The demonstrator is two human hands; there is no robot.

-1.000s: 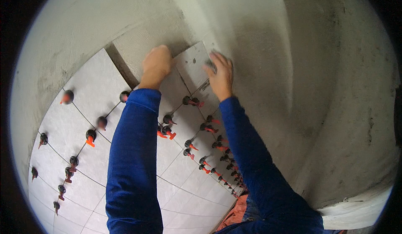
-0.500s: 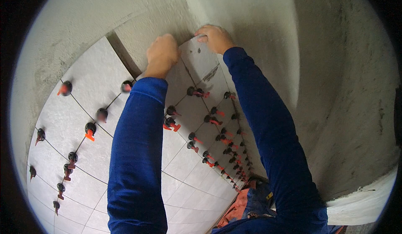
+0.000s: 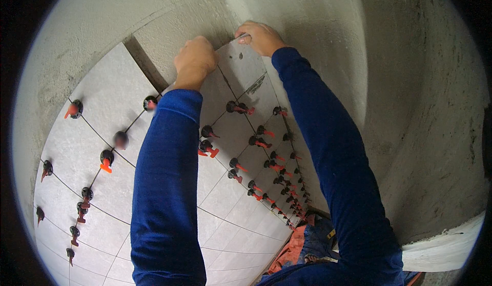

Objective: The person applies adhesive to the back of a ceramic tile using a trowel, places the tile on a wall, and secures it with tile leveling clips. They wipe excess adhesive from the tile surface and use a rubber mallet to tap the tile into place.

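Observation:
Light grey marbled tiles (image 3: 92, 127) cover the wall before me, their joints dotted with several black levelling discs with red handles (image 3: 106, 163). A tile (image 3: 238, 70) with dark smudges reaches up to the bare plaster corner. My right hand (image 3: 259, 40) grips the upper edge of that tile, fingers curled over it. Just left of it, my left hand (image 3: 196, 58) is closed at the tile's left side; what its fingers hold is hidden. Both forearms, in blue sleeves, rise from the lower edge.
Bare plaster wall (image 3: 415, 112) curves away on the right, with a pale ledge (image 3: 441, 245) low down. Beside the left hand runs a recessed strip (image 3: 146, 66) above the tiles. An orange cloth and blue items (image 3: 287, 255) lie at the bottom, near my body.
My right hand has moved up from the tile's right side and closed over its upper edge. My left hand has risen a little, still closed.

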